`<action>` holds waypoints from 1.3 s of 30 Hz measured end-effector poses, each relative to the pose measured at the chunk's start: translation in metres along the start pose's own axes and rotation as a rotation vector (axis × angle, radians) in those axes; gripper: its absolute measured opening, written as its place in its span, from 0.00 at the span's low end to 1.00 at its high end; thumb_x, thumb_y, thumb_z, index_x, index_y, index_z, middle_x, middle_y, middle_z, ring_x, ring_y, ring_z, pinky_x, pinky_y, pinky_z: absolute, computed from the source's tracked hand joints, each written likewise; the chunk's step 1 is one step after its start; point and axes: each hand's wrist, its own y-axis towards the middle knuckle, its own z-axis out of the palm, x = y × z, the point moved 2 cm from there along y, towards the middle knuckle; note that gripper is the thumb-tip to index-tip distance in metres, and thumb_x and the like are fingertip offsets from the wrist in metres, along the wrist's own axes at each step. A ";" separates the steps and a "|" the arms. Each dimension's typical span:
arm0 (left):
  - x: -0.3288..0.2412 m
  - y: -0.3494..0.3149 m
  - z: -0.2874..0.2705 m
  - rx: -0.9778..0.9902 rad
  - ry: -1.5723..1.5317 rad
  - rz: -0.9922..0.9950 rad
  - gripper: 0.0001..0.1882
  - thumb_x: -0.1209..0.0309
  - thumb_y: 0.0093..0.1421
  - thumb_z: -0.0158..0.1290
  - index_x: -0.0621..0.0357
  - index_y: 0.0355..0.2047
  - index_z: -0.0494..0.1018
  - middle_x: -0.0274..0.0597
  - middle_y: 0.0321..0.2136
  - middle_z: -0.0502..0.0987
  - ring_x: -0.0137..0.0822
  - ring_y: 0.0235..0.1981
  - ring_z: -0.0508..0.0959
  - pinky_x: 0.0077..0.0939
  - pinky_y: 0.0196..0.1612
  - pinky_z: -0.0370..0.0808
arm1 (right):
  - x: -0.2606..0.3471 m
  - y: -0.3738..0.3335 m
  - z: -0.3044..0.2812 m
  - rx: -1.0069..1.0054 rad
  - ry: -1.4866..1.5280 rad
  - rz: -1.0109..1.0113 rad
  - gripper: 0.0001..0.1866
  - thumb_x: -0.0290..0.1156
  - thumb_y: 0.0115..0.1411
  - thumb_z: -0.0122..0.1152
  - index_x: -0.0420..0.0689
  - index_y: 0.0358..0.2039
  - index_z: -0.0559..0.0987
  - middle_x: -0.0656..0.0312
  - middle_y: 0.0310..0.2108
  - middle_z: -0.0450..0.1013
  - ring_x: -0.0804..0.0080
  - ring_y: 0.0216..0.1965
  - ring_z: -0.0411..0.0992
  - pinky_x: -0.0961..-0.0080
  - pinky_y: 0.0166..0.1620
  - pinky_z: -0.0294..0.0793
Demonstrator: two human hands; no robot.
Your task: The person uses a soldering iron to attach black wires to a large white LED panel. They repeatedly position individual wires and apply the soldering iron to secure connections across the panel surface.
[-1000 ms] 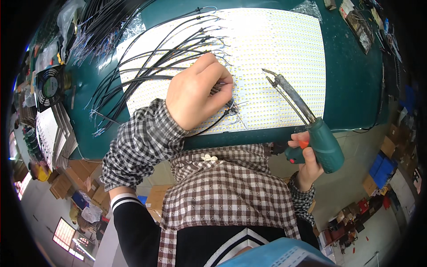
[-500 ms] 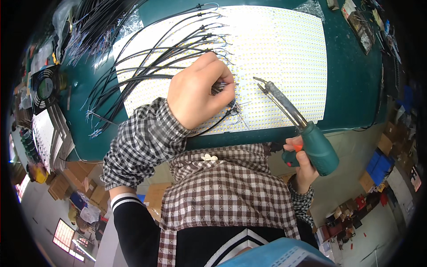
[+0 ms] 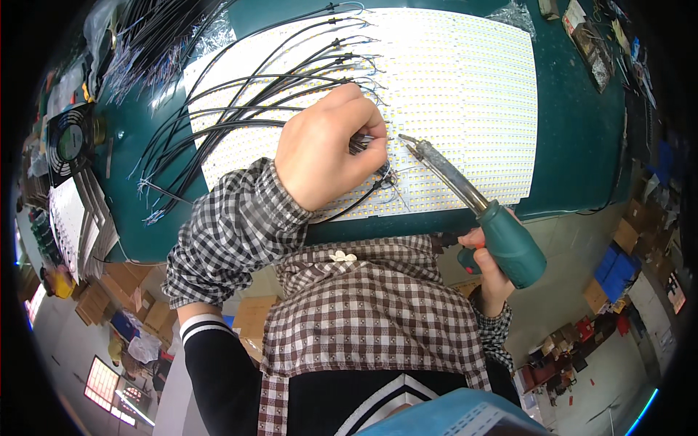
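A white sheet of LED strip boards [image 3: 458, 80], dotted with rows of small yellow chips, lies on the table. Several black cables [image 3: 247, 109] with thin stripped wire ends cross its left half. My left hand [image 3: 331, 145] is closed in a pinch over the board, on a black cable whose end is mostly hidden by the fingers. My right hand [image 3: 491, 272] grips a green soldering gun [image 3: 512, 243] by its handle. The gun's metal tip points up and left, close to my left fingertips; whether it touches the board I cannot tell.
The green table [image 3: 582, 145] carries a bundle of black cables [image 3: 156, 36] at the back left. A small fan [image 3: 70, 143] stands at the left edge, above stacked white panels [image 3: 80, 225]. Cardboard boxes [image 3: 142, 312] lie on the floor below.
My right hand has brought the soldering gun slightly left, its tip nearer my left fingertips. My left hand has barely shifted and keeps its pinch.
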 end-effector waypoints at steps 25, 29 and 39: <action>-0.002 -0.001 0.003 -0.036 0.043 0.045 0.04 0.78 0.49 0.59 0.60 0.25 0.74 0.41 0.26 0.72 0.40 0.27 0.76 0.29 0.31 0.73 | -0.002 -0.001 0.003 -0.023 -0.005 0.017 0.37 0.23 0.52 0.75 0.29 0.60 0.67 0.51 0.42 0.80 0.70 0.39 0.81 0.73 0.46 0.80; -0.003 -0.001 0.002 -0.032 0.053 0.033 0.04 0.78 0.49 0.58 0.60 0.25 0.74 0.41 0.26 0.72 0.40 0.27 0.76 0.29 0.31 0.73 | -0.005 -0.003 0.000 -0.006 -0.020 0.008 0.37 0.22 0.51 0.75 0.29 0.60 0.67 0.51 0.42 0.79 0.70 0.40 0.81 0.73 0.46 0.80; -0.003 0.000 0.002 -0.029 0.068 0.028 0.04 0.77 0.49 0.58 0.60 0.25 0.73 0.41 0.26 0.73 0.41 0.27 0.76 0.30 0.31 0.74 | -0.001 0.000 0.001 -0.014 0.026 -0.013 0.37 0.25 0.53 0.73 0.28 0.60 0.66 0.51 0.40 0.79 0.69 0.39 0.80 0.70 0.46 0.81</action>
